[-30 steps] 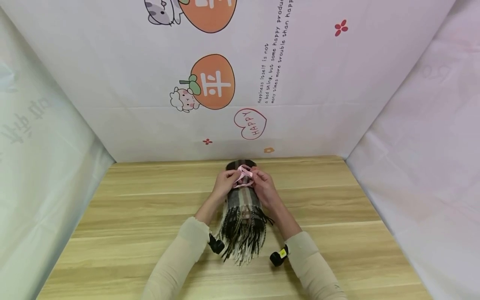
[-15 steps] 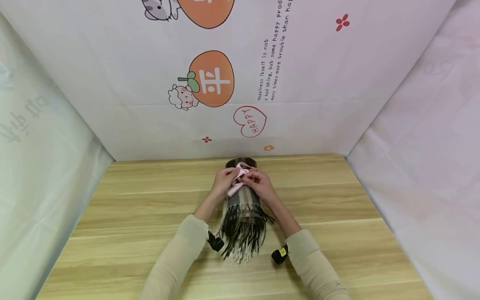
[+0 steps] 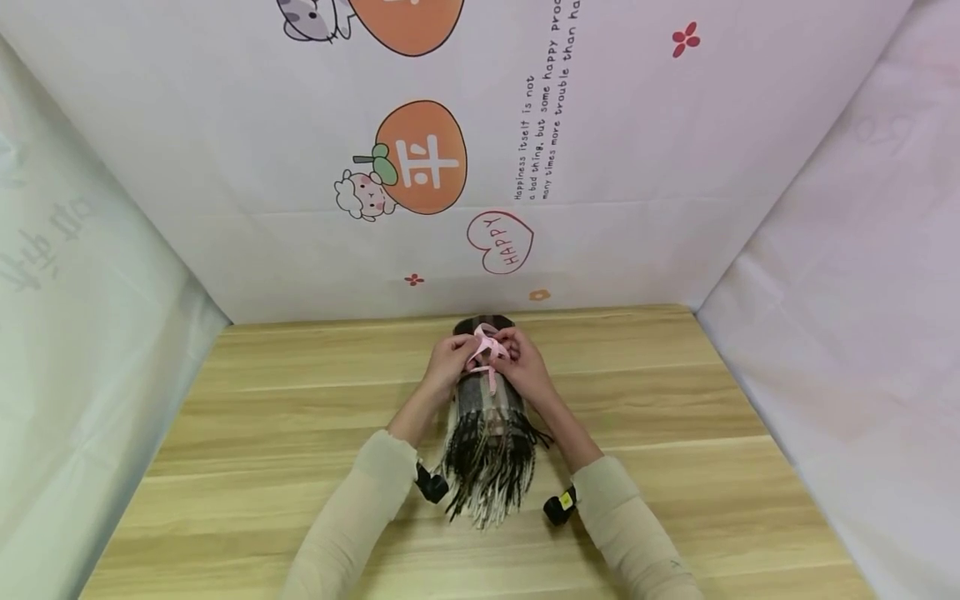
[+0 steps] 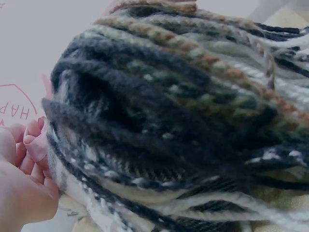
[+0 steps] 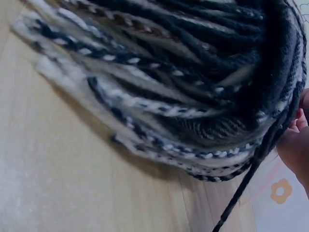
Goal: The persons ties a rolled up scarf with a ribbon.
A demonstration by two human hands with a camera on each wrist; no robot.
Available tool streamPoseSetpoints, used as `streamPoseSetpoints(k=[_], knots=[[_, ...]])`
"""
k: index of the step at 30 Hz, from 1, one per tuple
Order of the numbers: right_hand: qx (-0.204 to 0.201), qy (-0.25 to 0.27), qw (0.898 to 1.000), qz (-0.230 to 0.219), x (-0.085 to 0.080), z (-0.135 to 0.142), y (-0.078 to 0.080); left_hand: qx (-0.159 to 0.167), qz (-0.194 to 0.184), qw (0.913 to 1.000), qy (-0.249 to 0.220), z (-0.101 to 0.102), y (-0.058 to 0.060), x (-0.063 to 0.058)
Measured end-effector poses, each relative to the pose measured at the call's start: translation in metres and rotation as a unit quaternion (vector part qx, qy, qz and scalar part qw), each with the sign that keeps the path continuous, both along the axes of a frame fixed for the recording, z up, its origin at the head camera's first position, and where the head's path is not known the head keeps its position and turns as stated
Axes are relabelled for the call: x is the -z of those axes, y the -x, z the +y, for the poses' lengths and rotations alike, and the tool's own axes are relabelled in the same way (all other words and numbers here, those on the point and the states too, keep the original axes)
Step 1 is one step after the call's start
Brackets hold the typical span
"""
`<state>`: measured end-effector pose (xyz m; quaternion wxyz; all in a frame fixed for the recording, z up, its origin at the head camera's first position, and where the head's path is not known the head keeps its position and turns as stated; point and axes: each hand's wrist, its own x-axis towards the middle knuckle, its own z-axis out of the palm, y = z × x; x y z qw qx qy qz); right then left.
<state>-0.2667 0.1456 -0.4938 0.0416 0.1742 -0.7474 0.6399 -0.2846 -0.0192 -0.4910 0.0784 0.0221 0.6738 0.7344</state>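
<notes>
A rolled plaid scarf (image 3: 491, 400) lies lengthwise on the wooden table, its dark and white fringe toward the person. Round its upper part runs a pink ribbon (image 3: 487, 343), looped on top, with one tail hanging down the roll. My left hand (image 3: 448, 360) pinches the ribbon from the left side. From the right, my right hand (image 3: 525, 364) pinches it between thumb and fingers. Fringe (image 4: 159, 106) fills most of the left wrist view, with the left hand at its left edge. In the right wrist view the fringe (image 5: 159, 87) hides most of the right hand (image 5: 295, 145).
The wooden table (image 3: 285, 417) ends at a white printed backdrop (image 3: 600, 250) just behind the scarf. White sheets (image 3: 840, 275) stand at both sides. A black wrist camera (image 3: 558, 507) is worn on each forearm.
The right hand moved in to the middle of the ribbon, then back slightly right. A ribbon tail that lay to the lower left now hangs straight down. The left hand stayed nearly still.
</notes>
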Motion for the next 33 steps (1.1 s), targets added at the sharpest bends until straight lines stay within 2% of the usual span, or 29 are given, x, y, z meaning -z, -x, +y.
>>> streamPoseSetpoints(k=[4, 9, 14, 19, 23, 27, 30, 33], knots=[[0.064, -0.050, 0.997, -0.008, 0.006, -0.004, 0.005, 0.006, -0.003, 1.0000, -0.003, -0.002, 0.000, -0.001], [0.129, -0.075, 0.988, 0.025, 0.007, -0.011, 0.007, 0.006, 0.013, 0.9998, 0.011, -0.003, 0.000, 0.000], [0.141, -0.050, 0.988, 0.032, 0.006, -0.016, 0.008, 0.005, 0.033, 0.9991, 0.026, -0.001, 0.001, 0.002], [0.145, -0.021, 0.989, 0.001, 0.007, -0.018, 0.008, 0.003, 0.039, 0.9989, 0.025, 0.001, 0.001, 0.003], [0.133, 0.031, 0.990, -0.030, 0.008, -0.017, 0.008, -0.002, 0.037, 0.9992, 0.015, 0.003, 0.000, 0.003], [0.079, 0.120, 0.989, -0.047, 0.006, -0.016, 0.007, -0.023, 0.032, 0.9992, 0.005, 0.005, 0.000, 0.004], [0.057, 0.203, 0.975, -0.068, 0.003, -0.016, 0.007, -0.044, 0.028, 0.9986, -0.005, 0.006, 0.001, 0.004], [0.071, 0.262, 0.958, -0.096, 0.001, -0.018, 0.008, -0.056, 0.029, 0.9977, -0.027, 0.007, 0.001, 0.005]])
